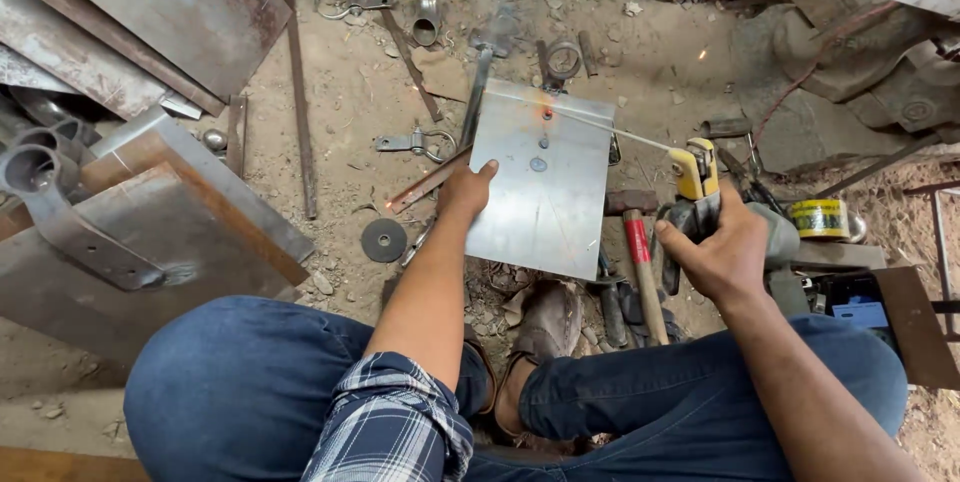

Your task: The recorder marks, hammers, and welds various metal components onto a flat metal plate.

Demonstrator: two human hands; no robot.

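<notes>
My left hand pressing steel plate flat on dirt; right hand clenched round electrode holder, rod tip glowing near plate's top edge, probably on hinge. I'd keep arc short, plate pinned.

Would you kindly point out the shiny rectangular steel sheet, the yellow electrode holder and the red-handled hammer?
Shiny rectangular steel sheet (pixel 545 204): head view, bare middle of its face.
Yellow electrode holder (pixel 692 174): head view, yellow head above the right hand's fingers.
Red-handled hammer (pixel 638 242): head view, red upper part of the handle.
</notes>
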